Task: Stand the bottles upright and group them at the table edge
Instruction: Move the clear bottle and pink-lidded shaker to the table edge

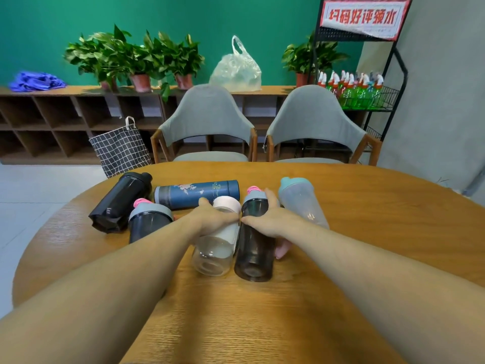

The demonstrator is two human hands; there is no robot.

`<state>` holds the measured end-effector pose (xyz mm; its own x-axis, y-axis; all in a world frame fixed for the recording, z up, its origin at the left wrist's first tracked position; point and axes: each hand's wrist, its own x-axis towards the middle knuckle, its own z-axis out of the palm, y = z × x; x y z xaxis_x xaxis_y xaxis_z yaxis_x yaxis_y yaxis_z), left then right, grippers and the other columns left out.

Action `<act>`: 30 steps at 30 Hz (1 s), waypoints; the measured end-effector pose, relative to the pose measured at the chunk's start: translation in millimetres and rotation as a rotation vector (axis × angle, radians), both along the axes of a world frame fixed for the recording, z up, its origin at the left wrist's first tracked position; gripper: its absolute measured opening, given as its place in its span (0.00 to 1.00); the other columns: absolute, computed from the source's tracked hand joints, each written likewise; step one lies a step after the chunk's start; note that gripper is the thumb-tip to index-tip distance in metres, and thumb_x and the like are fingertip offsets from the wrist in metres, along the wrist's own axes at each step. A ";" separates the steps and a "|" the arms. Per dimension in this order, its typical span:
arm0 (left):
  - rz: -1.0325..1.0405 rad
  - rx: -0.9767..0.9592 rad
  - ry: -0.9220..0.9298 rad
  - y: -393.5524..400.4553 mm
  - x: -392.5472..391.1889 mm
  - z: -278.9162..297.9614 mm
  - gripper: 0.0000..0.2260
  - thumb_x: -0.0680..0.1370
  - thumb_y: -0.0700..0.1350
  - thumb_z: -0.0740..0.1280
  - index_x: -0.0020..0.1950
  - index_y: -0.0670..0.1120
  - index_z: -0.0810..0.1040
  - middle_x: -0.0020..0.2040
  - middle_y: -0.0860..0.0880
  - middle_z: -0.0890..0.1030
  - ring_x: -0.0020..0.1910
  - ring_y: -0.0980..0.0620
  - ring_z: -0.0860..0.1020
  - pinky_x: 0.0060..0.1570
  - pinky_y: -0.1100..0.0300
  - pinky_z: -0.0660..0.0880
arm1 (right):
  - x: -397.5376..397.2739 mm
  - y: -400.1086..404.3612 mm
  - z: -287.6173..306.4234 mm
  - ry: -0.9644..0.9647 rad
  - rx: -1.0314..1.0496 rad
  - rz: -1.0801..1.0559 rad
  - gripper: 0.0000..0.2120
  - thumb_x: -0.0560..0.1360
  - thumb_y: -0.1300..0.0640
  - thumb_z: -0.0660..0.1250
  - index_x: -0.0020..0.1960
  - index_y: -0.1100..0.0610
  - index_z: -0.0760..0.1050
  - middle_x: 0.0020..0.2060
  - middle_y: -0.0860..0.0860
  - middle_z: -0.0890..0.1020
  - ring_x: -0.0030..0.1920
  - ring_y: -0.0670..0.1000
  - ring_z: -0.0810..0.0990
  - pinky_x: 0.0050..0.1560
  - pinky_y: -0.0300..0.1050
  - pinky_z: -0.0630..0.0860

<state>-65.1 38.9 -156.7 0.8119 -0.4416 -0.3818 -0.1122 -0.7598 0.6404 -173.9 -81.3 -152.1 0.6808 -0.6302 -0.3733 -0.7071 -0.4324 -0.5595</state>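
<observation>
Both hands are closed on bottles lying flat on the tabletop (341,232). The left hand (212,219) wraps the clear bottle with the pale pink lid (216,248), the right hand (273,222) wraps the smoky grey bottle with the pink spout (254,248), and the thumbs almost meet between them. Each grip sits near the lid end, bases pointing back toward the person (a sensible hold, I think, for tipping both onto their bases at once). Just beyond the left hand lies the blue flask (196,193); further left are a second grey bottle (149,219) and a black shaker (120,200). A frosted bottle with a teal lid (301,200) lies just right of the right hand. None looks upright or grouped yet.
</observation>
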 end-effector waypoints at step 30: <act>-0.176 -0.817 -0.266 -14.4 -97.7 87.7 0.33 0.65 0.48 0.82 0.65 0.55 0.69 0.56 0.57 0.79 0.54 0.57 0.78 0.50 0.55 0.79 | -143.5 -38.5 80.5 -0.784 0.056 -0.044 0.40 0.69 0.58 0.79 0.67 0.49 0.53 0.51 0.40 0.70 0.57 0.47 0.71 0.49 0.40 0.72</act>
<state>-162.8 24.5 -68.9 0.7232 -0.6217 0.3009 -0.4079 -0.0328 0.9125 -317.4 -119.8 -71.7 0.7337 -0.6569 0.1738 -0.1125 -0.3697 -0.9223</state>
